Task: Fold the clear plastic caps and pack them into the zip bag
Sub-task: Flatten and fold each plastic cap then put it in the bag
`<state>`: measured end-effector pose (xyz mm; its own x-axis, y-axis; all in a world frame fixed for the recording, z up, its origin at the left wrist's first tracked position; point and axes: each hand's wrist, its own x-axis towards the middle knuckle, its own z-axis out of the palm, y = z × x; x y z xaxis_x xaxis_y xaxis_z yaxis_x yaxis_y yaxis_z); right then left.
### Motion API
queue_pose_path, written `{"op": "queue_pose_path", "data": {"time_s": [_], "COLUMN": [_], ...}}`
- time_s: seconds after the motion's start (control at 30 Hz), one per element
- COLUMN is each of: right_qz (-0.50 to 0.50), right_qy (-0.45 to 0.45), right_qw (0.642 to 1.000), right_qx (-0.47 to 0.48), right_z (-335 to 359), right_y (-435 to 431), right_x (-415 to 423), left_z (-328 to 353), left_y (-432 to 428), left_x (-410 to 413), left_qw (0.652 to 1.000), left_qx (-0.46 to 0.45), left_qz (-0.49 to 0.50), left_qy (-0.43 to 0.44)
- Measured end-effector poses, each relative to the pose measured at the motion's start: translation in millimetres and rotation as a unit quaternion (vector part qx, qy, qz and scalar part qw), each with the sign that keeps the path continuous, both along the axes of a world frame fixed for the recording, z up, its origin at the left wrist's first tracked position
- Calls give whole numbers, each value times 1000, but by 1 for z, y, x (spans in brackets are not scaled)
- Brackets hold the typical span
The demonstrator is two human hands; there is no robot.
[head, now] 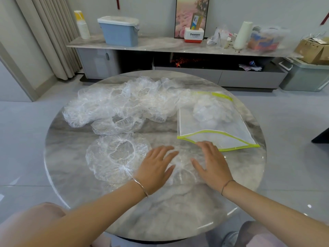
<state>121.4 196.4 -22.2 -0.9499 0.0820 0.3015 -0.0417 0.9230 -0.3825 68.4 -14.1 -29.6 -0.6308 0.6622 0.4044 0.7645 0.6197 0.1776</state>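
Observation:
A clear plastic cap (183, 165) lies spread flat on the round marble table (160, 216), near its middle front. My left hand (157, 168) presses its left side with straight fingers; my right hand (212, 163) presses its right side the same way. Another flat cap (115, 155) lies just left of my left hand. A heap of several crumpled caps (121, 102) stretches across the far left of the table. The zip bag (215, 125), clear with a yellow-green edge, lies at the right with bunched caps (210, 111) inside; its mouth faces my right hand.
Beyond the table stands a long low cabinet (160, 46) with a blue bin (119, 31), a white and red box (193, 35), a paper roll (243, 35) and clutter. Curtains (46, 36) hang at the left. A grey-green storage box (306, 75) sits on the floor at the right.

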Motion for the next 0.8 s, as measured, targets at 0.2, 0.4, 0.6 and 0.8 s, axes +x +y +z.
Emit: {"op": "queue_pose_path", "data": {"time_s": [0.2, 0.4, 0.6, 0.8], "right_qz": [99, 96, 107, 272], "right_qy": [-190, -218, -213, 19], "right_qw": [974, 966, 966, 945], "right_qx": [71, 95, 96, 180], "right_z": [-28, -40, -38, -9], "right_y": [-7, 0, 0, -9], "right_x": [3, 6, 5, 6], "left_z": [-22, -37, -22, -15], "left_y": [10, 11, 9, 4], "left_x": [-3, -9, -5, -6], "left_qw": [970, 970, 963, 990], "left_qx": [-203, -191, -207, -128], "left_qz": [-27, -45, -36, -28], "left_qy": [-134, -144, -171, -55]}}
